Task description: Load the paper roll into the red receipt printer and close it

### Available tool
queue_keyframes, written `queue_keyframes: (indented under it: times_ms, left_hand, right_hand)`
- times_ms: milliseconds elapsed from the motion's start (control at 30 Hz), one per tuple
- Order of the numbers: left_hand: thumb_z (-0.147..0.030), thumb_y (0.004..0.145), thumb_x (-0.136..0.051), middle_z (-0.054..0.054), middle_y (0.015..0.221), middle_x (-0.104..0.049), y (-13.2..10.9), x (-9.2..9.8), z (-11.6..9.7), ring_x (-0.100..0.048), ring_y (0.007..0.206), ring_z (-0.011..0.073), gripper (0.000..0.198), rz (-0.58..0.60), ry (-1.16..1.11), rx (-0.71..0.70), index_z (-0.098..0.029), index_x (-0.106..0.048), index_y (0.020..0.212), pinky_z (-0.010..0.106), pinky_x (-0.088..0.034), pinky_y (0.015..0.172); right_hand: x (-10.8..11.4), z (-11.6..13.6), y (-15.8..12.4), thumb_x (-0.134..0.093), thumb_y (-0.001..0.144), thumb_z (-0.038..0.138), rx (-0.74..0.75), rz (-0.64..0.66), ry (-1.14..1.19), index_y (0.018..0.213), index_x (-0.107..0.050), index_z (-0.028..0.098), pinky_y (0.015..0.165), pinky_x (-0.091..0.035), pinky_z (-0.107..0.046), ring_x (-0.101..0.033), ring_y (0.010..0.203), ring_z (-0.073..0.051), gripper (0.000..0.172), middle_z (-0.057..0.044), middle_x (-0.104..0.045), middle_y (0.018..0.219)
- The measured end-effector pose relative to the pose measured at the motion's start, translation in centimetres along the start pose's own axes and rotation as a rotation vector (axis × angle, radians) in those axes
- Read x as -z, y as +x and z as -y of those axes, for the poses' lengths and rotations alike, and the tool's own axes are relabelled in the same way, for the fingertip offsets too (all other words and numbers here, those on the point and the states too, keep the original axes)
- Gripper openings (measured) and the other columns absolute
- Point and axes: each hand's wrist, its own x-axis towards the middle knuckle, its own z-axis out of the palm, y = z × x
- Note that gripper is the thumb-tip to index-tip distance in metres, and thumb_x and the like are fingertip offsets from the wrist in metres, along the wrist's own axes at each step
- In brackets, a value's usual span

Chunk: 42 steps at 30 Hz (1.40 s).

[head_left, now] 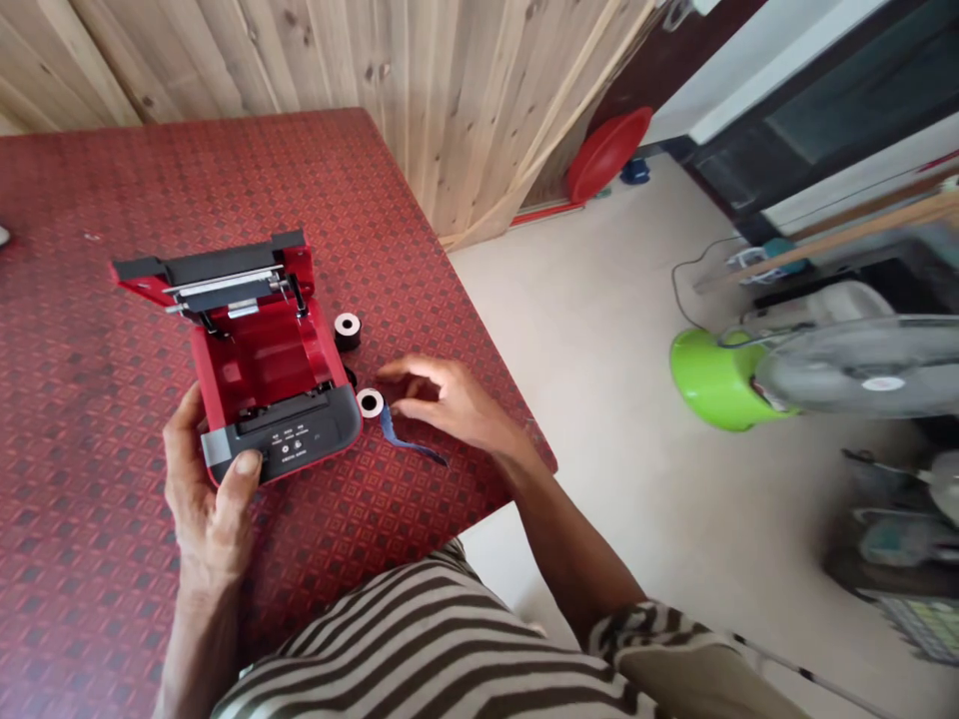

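Note:
A small red printer (259,374) with a dark grey front panel sits on the red patterned table (90,300), its lid (214,275) swung open and the paper bay bare. My left hand (206,479) grips the printer's front left corner, thumb on the grey panel. A small paper roll (370,402) lies just right of the printer, with a blue strip (409,444) trailing from it. My right hand (450,399) hovers beside that roll, fingers curled and apart, holding nothing. A second roll (347,328) stands further back.
The table's right edge (486,330) runs diagonally close to my right wrist. Beyond it is pale floor with a green-based fan (824,374), a red basin (606,150) against the wooden wall and cables near a dark cabinet.

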Motion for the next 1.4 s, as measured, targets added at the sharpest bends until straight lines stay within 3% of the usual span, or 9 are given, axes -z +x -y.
queue_keyframes:
  times_ms: [167, 267, 467, 600, 733, 867, 1033, 1200, 1400]
  left_hand:
    - [-0.065, 0.094, -0.075, 0.008, 0.146, -0.070, 0.2, -0.2, 0.1, -0.065, 0.127, 0.0310, 0.078, -0.012, -0.021, -0.024, -0.029, -0.060, 0.162, 0.046, -0.051, 0.114]
    - [-0.066, 0.092, -0.076, 0.010, 0.147, -0.070, 0.2, -0.3, -0.4, -0.065, 0.130, 0.0326, 0.079, -0.022, -0.015, -0.016, -0.025, -0.062, 0.159, 0.046, -0.052, 0.114]
    - [-0.066, 0.091, -0.078, 0.011, 0.152, -0.066, 0.1, -0.4, -1.1, -0.063, 0.138, 0.0368, 0.076, 0.003, -0.064, 0.052, -0.030, -0.061, 0.156, 0.052, -0.052, 0.118]
    - [-0.067, 0.091, -0.077, 0.012, 0.151, -0.066, 0.1, -0.3, -1.0, -0.062, 0.140, 0.0387, 0.078, 0.016, -0.058, 0.070, -0.029, -0.059, 0.157, 0.057, -0.047, 0.123]
    - [-0.066, 0.093, -0.075, 0.014, 0.151, -0.064, 0.0, -0.3, -0.8, -0.061, 0.139, 0.0381, 0.079, 0.040, -0.060, 0.048, -0.027, -0.058, 0.159, 0.056, -0.051, 0.118]
    - [-0.063, 0.096, -0.073, 0.015, 0.148, -0.065, -0.2, -0.3, -0.5, -0.062, 0.136, 0.0366, 0.080, 0.044, -0.031, 0.023, -0.025, -0.053, 0.163, 0.055, -0.055, 0.110]
    - [-0.064, 0.097, -0.072, 0.016, 0.147, -0.065, -0.4, -0.3, -0.2, -0.063, 0.135, 0.0357, 0.082, 0.058, -0.004, 0.028, -0.025, -0.051, 0.165, 0.057, -0.056, 0.110]
    - [-0.065, 0.097, -0.071, 0.016, 0.148, -0.065, -0.3, -0.2, -0.4, -0.062, 0.136, 0.0368, 0.082, 0.060, 0.003, 0.032, -0.025, -0.051, 0.166, 0.058, -0.056, 0.111]
    - [-0.067, 0.097, -0.071, 0.015, 0.160, -0.062, -0.1, 0.7, -0.6, -0.059, 0.147, 0.0403, 0.079, 0.102, -0.143, 0.102, -0.027, -0.055, 0.163, 0.061, -0.049, 0.121]
  right_hand:
    - [-2.3, -0.2, 0.1, -0.088, 0.093, 0.024, 0.125, -0.006, -0.065, 0.121, -0.081, 0.022, 0.093, -0.063, -0.039, -0.079, 0.102, -0.021, 0.030, -0.009, -0.085, 0.118]
    - [-2.2, 0.4, -0.2, -0.083, 0.097, 0.025, 0.162, -0.013, -0.053, 0.118, -0.079, 0.022, 0.095, -0.062, -0.040, -0.078, 0.102, -0.021, 0.022, -0.007, -0.084, 0.114]
    - [0.6, 7.0, -0.1, -0.072, 0.106, 0.031, 0.355, -0.068, -0.132, 0.139, -0.069, 0.025, 0.101, -0.061, -0.043, -0.073, 0.111, -0.023, 0.033, -0.007, -0.076, 0.123]
    - [-1.2, 11.2, 3.4, -0.067, 0.109, 0.019, 0.517, 0.060, -0.495, 0.139, -0.068, 0.023, 0.111, -0.058, -0.049, -0.068, 0.122, -0.026, 0.030, -0.010, -0.076, 0.130]
    - [-4.7, 12.3, 6.9, -0.058, 0.108, 0.004, 0.478, 0.245, -0.893, 0.120, -0.075, 0.014, 0.109, -0.059, -0.047, -0.071, 0.114, -0.028, 0.023, -0.013, -0.079, 0.118]
    - [-6.3, 12.3, 8.8, -0.054, 0.112, 0.007, 0.380, 0.347, -0.998, 0.119, -0.077, 0.008, 0.103, -0.059, -0.045, -0.075, 0.115, -0.030, 0.025, -0.018, -0.081, 0.113]
    - [-6.4, 12.4, 10.1, -0.056, 0.107, 0.001, 0.261, 0.430, -1.009, 0.110, -0.080, 0.012, 0.091, -0.058, -0.039, -0.078, 0.102, -0.027, 0.027, -0.016, -0.083, 0.109]
    - [-6.5, 12.4, 10.4, -0.053, 0.110, 0.005, 0.202, 0.444, -1.009, 0.114, -0.079, 0.012, 0.092, -0.057, -0.039, -0.078, 0.105, -0.027, 0.027, -0.015, -0.084, 0.113]
    - [-4.4, 12.2, 7.7, -0.050, 0.111, 0.000, 0.343, 0.353, -0.794, 0.129, -0.074, 0.014, 0.106, -0.057, -0.041, -0.077, 0.115, -0.023, 0.033, -0.012, -0.082, 0.127]
